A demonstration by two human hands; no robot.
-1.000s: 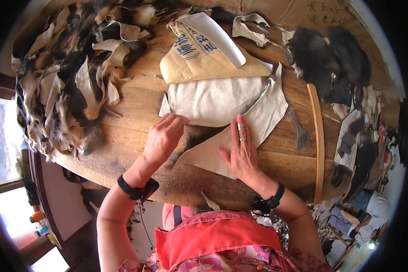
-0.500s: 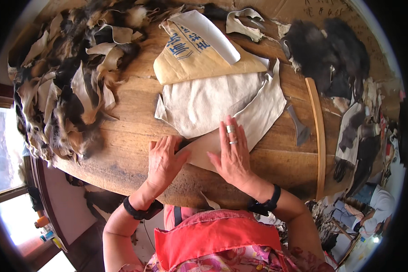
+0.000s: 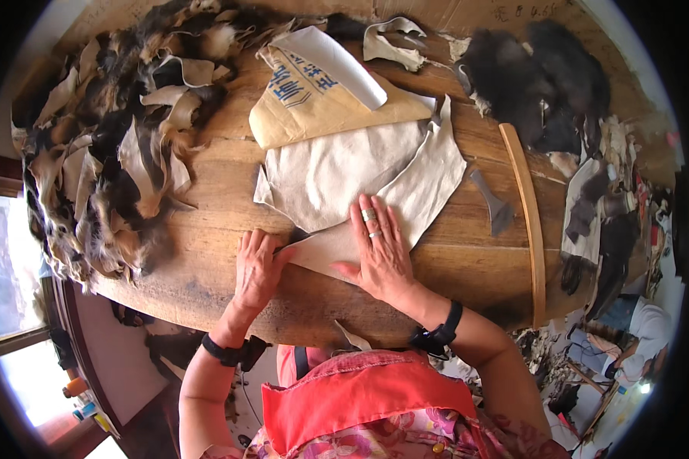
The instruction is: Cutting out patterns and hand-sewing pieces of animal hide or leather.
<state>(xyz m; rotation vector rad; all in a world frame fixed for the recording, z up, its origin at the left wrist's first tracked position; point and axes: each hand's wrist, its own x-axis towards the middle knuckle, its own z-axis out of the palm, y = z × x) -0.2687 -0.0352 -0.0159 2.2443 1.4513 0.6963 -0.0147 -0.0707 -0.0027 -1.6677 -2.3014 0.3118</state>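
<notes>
Your left hand [image 3: 257,268] is now sitting lower than a second ago, thumb resting by the pale hide's [image 3: 344,168] left tip; whether it's pinching, I can't tell. Your right hand [image 3: 383,256] is spreading flat on the hide, which is lying mid-tabletop [image 3: 222,183], its flap [image 3: 429,183] running diagonally, lower-left tip to upper-right point.

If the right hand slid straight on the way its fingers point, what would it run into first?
Past the pale leather beneath it, the right hand would probably first meet the lower edge of the folded yellowish paper. How high that edge stands is hard to judge.
</notes>
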